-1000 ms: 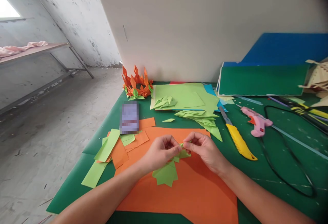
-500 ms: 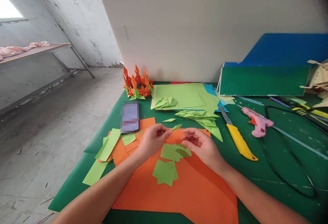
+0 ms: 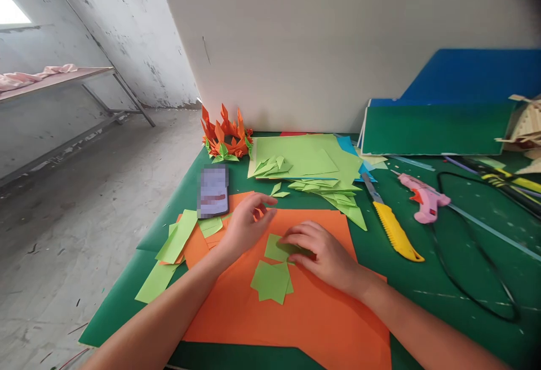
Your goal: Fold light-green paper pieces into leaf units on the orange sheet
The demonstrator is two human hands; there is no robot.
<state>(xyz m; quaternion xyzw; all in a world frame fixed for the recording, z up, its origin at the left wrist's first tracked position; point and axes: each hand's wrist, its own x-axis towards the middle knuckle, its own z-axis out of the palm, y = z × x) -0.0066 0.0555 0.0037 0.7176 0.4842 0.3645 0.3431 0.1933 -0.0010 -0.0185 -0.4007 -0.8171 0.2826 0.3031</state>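
— What's closest to us?
— A big orange sheet (image 3: 304,313) on the green mat (image 3: 422,280), with a little stack of squares (image 3: 270,282) on it. Just past those, the right hand (image 3: 316,251) lies flat, fingers together, pressing on a single green square (image 3: 274,247).
— Awkward to pick up?
— I'd say so. It's thin paper: weightless, limp, quick to crease, and it lies dead flat. A free corner is the place to lift it.
— And the left hand (image 3: 247,220)?
— Loosely open and empty, over the sheet's far edge.
— Wasn't it holding something?
— Half a second back it pinched a small folded bit, and the right hand was raised. Now two folded bits (image 3: 278,190) lie just beyond its fingertips.
— Further off?
— A yellow knife (image 3: 395,232), a pink glue gun (image 3: 422,201), and green sheets (image 3: 304,158) by the white board (image 3: 338,48).
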